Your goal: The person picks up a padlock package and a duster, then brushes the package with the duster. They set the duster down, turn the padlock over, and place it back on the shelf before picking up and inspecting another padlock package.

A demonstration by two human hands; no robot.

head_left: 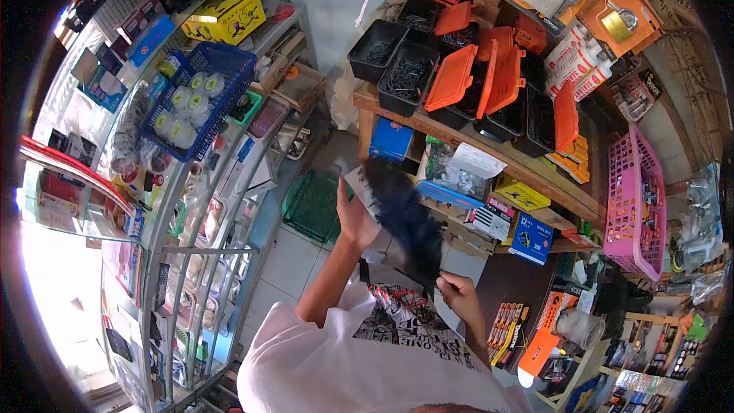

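My right hand [460, 297] is closed around the lower end of a black feather duster [409, 222], whose dark plumes reach up and to the left. My left hand [356, 218] supports a pale, flat, box-like item [361, 188], its thumb pointing up along one side. The duster's feathers lie over part of that item, so its full shape and any label are hidden. Both hands are in front of my white printed shirt [405, 321], above the tiled floor.
At left, a glass display case [180, 252] carries a blue basket [200, 99] of round packs. A wooden shelf [489, 149] at right bears black bins with orange lids [451, 76]. A pink basket [634, 199] hangs beyond, and a green crate [310, 206] sits on the floor.
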